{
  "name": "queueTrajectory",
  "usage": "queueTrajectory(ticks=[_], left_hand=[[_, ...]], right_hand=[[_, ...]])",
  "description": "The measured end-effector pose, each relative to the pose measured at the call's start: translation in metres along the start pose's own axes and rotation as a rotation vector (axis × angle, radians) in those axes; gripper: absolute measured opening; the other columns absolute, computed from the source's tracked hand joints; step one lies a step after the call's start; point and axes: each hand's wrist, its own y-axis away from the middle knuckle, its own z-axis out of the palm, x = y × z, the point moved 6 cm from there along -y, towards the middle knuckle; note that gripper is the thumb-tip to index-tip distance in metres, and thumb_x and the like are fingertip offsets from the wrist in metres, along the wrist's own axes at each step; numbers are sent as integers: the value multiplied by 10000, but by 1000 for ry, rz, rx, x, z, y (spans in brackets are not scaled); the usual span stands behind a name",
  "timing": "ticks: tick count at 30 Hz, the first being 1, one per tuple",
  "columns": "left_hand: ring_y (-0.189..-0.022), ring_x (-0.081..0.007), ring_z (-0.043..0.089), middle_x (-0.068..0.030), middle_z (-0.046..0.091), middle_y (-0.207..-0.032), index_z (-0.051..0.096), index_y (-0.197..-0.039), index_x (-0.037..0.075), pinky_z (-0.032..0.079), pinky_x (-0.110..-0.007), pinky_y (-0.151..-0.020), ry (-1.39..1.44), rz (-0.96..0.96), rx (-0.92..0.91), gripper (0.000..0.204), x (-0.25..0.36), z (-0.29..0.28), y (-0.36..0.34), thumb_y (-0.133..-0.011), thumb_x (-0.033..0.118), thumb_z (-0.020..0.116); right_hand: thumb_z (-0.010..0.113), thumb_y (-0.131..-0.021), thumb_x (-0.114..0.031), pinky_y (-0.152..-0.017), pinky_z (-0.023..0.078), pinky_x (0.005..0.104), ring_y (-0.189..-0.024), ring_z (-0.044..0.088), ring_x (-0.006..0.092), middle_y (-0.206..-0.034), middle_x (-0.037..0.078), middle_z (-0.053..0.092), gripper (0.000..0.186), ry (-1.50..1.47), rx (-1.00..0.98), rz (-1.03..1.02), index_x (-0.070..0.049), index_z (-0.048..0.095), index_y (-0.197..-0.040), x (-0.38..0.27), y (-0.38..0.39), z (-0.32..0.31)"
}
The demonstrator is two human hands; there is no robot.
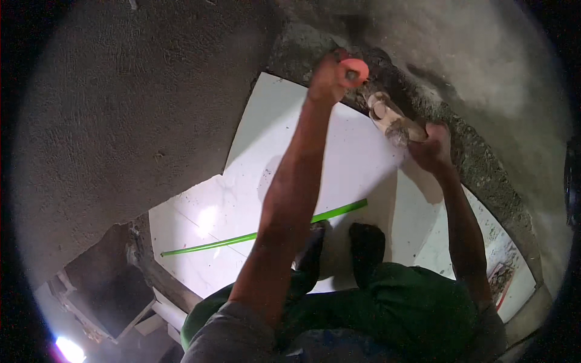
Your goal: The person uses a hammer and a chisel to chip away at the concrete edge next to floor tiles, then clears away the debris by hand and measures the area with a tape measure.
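Observation:
Near the far edge of the white floor, my left hand [327,75] is closed around a chisel with a round orange-red guard [359,68]. The chisel's grey end faces up, while its lower part is hidden by the guard and my hand. Just to the right, a dusty pale hammer [381,111] is gripped by my right hand [433,148]. Its head is caked with grey dirt and stands a short way from the chisel guard, not touching it. Below both is a rough, broken strip [417,100] along the wall's foot.
A long bright green strip [236,240] lies across the white tiles [357,157] by my dark shoes [367,245]. Rough grey wall [133,121] rises at left, another [484,66] at far right. Rubble [501,277] sits at right; a dark opening [112,296] shows at lower left.

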Motion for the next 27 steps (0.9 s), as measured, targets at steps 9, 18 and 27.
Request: queueTrajectory(ticks=[9, 18, 27], left_hand=[[-937, -192, 634, -82, 627, -1105, 594, -1163, 48, 594, -398, -840, 132, -479, 694, 227, 41, -38, 10, -1081, 200, 447], [-932, -227, 635, -75, 623, -1045, 608, -1146, 43, 583, -428, -834, 209, -529, 865, 250, 34, -73, 11, -1062, 220, 452], [-956, -230, 647, -69, 655, -1092, 637, -1176, 63, 585, -436, -860, 211, -491, 725, 248, 61, -133, 9, -1030, 238, 539]], right_hand=[[791, -784, -239, -565, 501, 439, -571, 623, 332, -669, 176, 624, 251, 275, 67, -198, -26, 658, -774, -23, 15, 3], [819, -737, -185, -603, 527, 420, -602, 638, 345, -673, 154, 617, 203, 58, -163, -107, -62, 682, -821, -68, 1, 10], [820, -704, -158, -699, 532, 383, -773, 683, 297, -812, 62, 681, 257, 5, 220, -734, -84, 651, -882, -182, -40, -6]])
